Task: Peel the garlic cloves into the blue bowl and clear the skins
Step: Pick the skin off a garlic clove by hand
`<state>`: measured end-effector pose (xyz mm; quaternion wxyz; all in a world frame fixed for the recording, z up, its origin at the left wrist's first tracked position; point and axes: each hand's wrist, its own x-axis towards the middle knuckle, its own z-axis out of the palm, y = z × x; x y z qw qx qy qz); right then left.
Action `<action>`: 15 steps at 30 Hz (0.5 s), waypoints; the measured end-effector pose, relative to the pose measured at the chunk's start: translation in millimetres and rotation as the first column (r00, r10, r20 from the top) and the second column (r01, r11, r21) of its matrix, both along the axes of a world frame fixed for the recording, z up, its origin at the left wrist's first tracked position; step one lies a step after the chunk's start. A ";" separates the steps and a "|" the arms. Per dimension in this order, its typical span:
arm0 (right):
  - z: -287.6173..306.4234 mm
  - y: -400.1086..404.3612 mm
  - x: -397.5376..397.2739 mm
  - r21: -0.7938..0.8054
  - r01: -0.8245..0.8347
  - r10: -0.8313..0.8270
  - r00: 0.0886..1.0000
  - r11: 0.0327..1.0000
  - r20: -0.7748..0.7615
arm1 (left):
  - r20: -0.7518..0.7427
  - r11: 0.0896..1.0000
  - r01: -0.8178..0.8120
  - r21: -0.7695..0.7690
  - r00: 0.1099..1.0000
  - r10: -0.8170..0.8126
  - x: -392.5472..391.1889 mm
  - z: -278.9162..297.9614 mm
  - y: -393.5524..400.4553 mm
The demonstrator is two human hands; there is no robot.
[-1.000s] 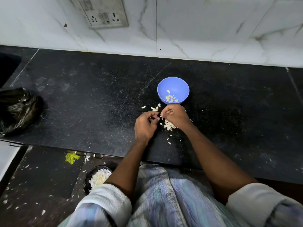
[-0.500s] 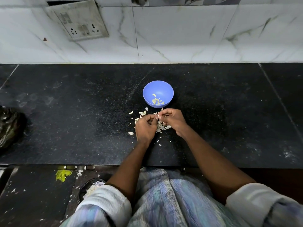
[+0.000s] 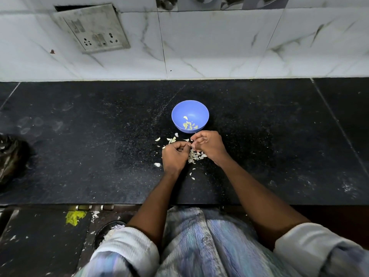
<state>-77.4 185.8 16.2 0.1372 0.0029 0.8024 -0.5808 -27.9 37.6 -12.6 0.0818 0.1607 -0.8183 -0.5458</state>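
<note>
My hands have barely shifted: left hand [image 3: 175, 156] and right hand [image 3: 208, 145] both pinch one clove [image 3: 191, 145]; I peel gently, close beside the bowl [image 3: 179, 108].

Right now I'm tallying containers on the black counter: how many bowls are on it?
1: the blue bowl stands on the counter just beyond the two hands, a few peeled cloves inside. None other shows on it.
</note>
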 end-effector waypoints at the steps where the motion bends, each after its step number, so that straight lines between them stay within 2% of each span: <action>1: 0.4 -0.3 0.0 0.009 0.005 -0.005 1.000 1.000 -0.002 | -0.003 1.000 0.001 -0.002 1.000 -0.001 -0.2 0.9 0.2; 9: 1.2 -4.1 0.2 0.087 0.037 -0.034 0.999 0.996 -0.031 | -0.017 0.998 0.029 -0.058 0.999 -0.030 -0.7 6.2 1.3; 15: 0.0 -8.9 1.7 0.057 0.094 -0.093 0.995 0.994 -0.017 | 0.025 0.979 0.034 -0.201 0.999 -0.030 -4.8 14.5 9.0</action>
